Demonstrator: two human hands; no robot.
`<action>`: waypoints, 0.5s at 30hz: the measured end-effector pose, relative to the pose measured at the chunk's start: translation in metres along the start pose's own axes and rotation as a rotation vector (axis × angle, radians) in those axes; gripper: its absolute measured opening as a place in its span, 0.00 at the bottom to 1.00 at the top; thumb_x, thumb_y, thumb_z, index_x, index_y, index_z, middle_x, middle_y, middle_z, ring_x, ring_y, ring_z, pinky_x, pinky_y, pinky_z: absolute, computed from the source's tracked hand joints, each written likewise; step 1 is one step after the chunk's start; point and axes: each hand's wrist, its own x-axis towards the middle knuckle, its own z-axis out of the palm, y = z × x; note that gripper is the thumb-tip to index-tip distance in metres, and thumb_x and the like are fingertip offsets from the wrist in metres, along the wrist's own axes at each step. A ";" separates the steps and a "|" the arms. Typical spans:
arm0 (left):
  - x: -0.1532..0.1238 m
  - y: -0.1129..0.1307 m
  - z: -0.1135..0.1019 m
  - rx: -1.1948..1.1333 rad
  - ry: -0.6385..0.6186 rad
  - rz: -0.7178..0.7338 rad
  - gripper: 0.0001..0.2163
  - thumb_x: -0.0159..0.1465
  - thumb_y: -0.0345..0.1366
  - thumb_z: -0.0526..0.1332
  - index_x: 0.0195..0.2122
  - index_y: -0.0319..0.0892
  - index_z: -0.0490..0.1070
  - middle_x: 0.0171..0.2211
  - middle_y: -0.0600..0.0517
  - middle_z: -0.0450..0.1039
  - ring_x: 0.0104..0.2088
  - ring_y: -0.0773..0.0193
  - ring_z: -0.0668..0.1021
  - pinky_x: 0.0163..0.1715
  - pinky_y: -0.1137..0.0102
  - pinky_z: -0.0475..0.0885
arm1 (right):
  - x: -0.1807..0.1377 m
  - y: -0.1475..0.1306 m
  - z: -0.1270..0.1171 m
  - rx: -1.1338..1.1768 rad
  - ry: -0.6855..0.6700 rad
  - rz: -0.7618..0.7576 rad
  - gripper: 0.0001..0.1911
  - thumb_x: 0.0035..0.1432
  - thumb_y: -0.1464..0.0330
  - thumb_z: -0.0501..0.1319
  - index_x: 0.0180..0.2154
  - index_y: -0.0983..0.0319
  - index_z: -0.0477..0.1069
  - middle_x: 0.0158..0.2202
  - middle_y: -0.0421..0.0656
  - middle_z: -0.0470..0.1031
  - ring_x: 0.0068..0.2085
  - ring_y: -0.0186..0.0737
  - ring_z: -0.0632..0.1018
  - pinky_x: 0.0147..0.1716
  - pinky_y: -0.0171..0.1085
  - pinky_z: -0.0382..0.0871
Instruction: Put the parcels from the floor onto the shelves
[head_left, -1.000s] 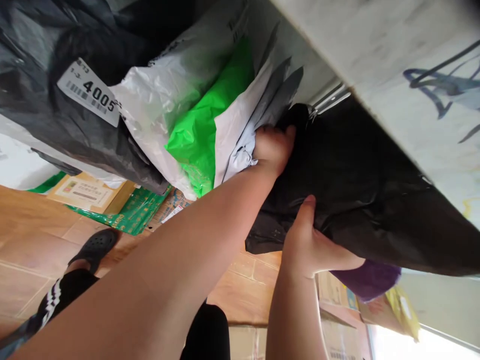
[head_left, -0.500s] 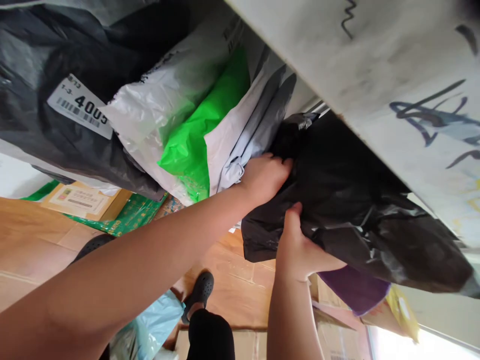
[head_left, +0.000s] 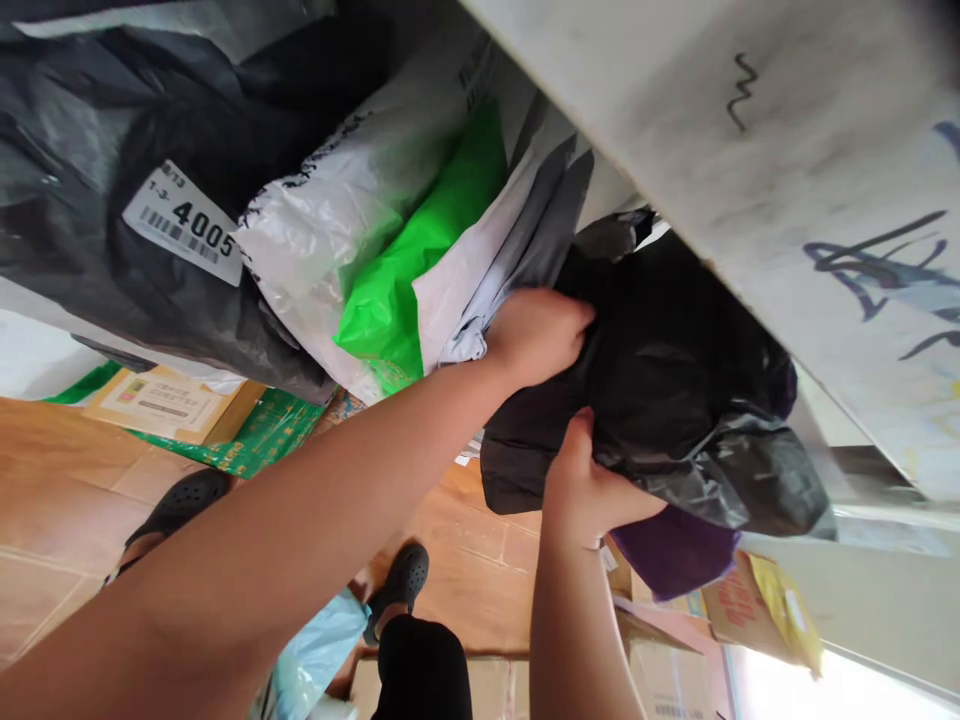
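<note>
Head view, my left hand [head_left: 541, 335] and right hand [head_left: 592, 490] both gripping a black plastic parcel [head_left: 675, 390], grey mailers [head_left: 517, 240] beside it, shelf edge [head_left: 720, 130] above.

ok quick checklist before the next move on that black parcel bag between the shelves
1. Left hand on the black bag: ok, it presses on the bag's upper left end.
2. Right hand grip: ok, the fingers are closed on the bag's lower edge.
3. Neighbouring parcels: not ok, the white and green bag and the grey mailers press against the left hand.
4. Room above: not ok, the shelf board lies tight on the bag.
5. Purple parcel beneath: cannot tell if it is caught on the bag.
6. Footing: ok, both black shoes stand on the tiled floor.
</note>
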 end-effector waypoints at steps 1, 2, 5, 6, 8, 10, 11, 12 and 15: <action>-0.010 0.002 -0.005 0.028 -0.032 0.055 0.13 0.61 0.32 0.53 0.38 0.42 0.78 0.33 0.45 0.79 0.36 0.52 0.79 0.29 0.64 0.66 | 0.006 0.000 0.004 0.028 -0.005 0.006 0.18 0.46 0.63 0.65 0.39 0.66 0.68 0.43 0.58 0.74 0.48 0.60 0.76 0.51 0.58 0.70; -0.020 0.004 -0.009 0.054 -0.066 0.104 0.13 0.60 0.31 0.53 0.37 0.42 0.78 0.31 0.45 0.79 0.34 0.53 0.79 0.27 0.64 0.64 | 0.013 0.001 0.009 0.050 -0.030 0.010 0.21 0.46 0.64 0.64 0.42 0.68 0.67 0.45 0.59 0.73 0.50 0.60 0.75 0.53 0.58 0.68; -0.051 0.006 -0.014 0.099 -0.082 0.218 0.11 0.60 0.28 0.54 0.34 0.43 0.77 0.24 0.48 0.76 0.28 0.57 0.78 0.23 0.66 0.60 | 0.042 0.007 0.035 0.071 -0.129 0.023 0.23 0.47 0.67 0.61 0.46 0.69 0.65 0.48 0.58 0.73 0.55 0.57 0.72 0.59 0.57 0.62; -0.060 0.006 -0.012 0.101 -0.059 0.233 0.11 0.60 0.28 0.54 0.33 0.43 0.76 0.23 0.49 0.75 0.26 0.58 0.77 0.22 0.67 0.59 | 0.053 0.011 0.046 0.069 -0.140 0.041 0.23 0.47 0.68 0.61 0.46 0.69 0.65 0.49 0.58 0.73 0.55 0.56 0.72 0.59 0.56 0.61; -0.072 0.007 -0.008 0.088 -0.017 0.197 0.10 0.61 0.29 0.55 0.31 0.44 0.75 0.22 0.50 0.74 0.25 0.60 0.77 0.21 0.68 0.57 | 0.071 0.022 0.066 0.046 -0.140 0.112 0.24 0.44 0.70 0.62 0.46 0.69 0.64 0.49 0.60 0.72 0.54 0.56 0.73 0.57 0.55 0.64; -0.076 0.010 -0.003 0.067 -0.028 0.097 0.09 0.61 0.30 0.55 0.31 0.45 0.75 0.23 0.51 0.74 0.25 0.60 0.76 0.20 0.68 0.56 | 0.078 0.032 0.077 -0.005 -0.181 0.153 0.23 0.43 0.70 0.62 0.44 0.68 0.64 0.47 0.60 0.72 0.51 0.57 0.74 0.54 0.56 0.66; -0.076 0.012 -0.002 0.061 -0.051 0.055 0.10 0.62 0.30 0.54 0.31 0.45 0.75 0.23 0.51 0.74 0.25 0.60 0.76 0.19 0.68 0.56 | 0.077 0.036 0.076 -0.031 -0.214 0.137 0.21 0.44 0.70 0.62 0.43 0.67 0.64 0.46 0.59 0.72 0.51 0.59 0.74 0.53 0.57 0.66; -0.074 0.014 -0.001 0.059 -0.073 0.032 0.10 0.62 0.30 0.54 0.31 0.45 0.75 0.23 0.51 0.74 0.25 0.59 0.76 0.19 0.68 0.58 | 0.072 0.038 0.072 -0.046 -0.243 0.096 0.20 0.45 0.68 0.62 0.42 0.66 0.65 0.45 0.59 0.72 0.51 0.59 0.73 0.52 0.59 0.66; -0.071 0.020 -0.004 0.089 -0.023 0.056 0.09 0.63 0.32 0.54 0.34 0.45 0.74 0.26 0.49 0.75 0.35 0.55 0.77 0.26 0.67 0.67 | 0.044 0.032 0.041 -0.037 -0.243 -0.029 0.22 0.48 0.64 0.61 0.45 0.65 0.64 0.47 0.58 0.70 0.52 0.60 0.71 0.52 0.60 0.64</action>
